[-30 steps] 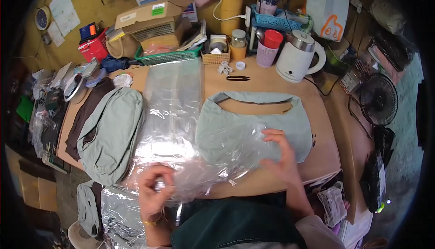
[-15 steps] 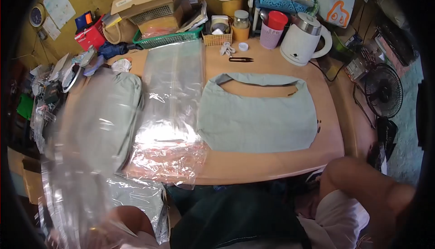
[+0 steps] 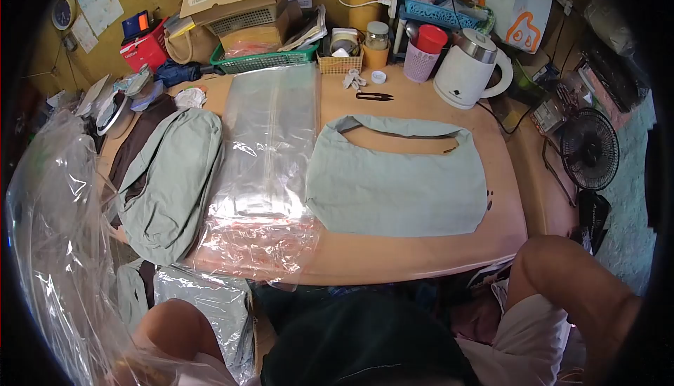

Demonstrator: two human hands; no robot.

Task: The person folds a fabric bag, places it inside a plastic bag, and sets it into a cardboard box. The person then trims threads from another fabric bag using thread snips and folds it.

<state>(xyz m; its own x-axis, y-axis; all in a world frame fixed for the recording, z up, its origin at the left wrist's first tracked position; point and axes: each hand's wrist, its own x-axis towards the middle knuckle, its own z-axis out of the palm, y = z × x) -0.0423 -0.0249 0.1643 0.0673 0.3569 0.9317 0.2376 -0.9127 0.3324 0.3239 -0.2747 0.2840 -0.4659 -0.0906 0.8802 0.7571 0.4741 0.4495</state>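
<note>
At the lower left, my left hand (image 3: 130, 370) is partly hidden behind a large clear plastic sheet (image 3: 60, 217). The sheet rises from that hand along the left edge, and the fingers are not clear. My right elbow shows at lower right; the hand is outside the picture. A pale green shoulder bag (image 3: 400, 186) lies flat on the table, its strap looped at the top. Left of it is a stack of clear plastic bags (image 3: 270, 126). Beyond these lies another pale green cloth bag (image 3: 175, 182), folded, over dark brown cloth (image 3: 137, 140).
Black thread snips (image 3: 374, 96) lie at the back near a white kettle (image 3: 467, 70) and a pink cup (image 3: 421, 60). A green basket (image 3: 267, 61) holds boxes. A black fan (image 3: 590, 149) stands at right. Plastic-wrapped green cloth (image 3: 210, 302) sits below the table's front edge.
The clear plastic sheet has swung left, away from the folded green bag, uncovering it and the brown cloth. The flat shoulder bag and the plastic stack stay in place.
</note>
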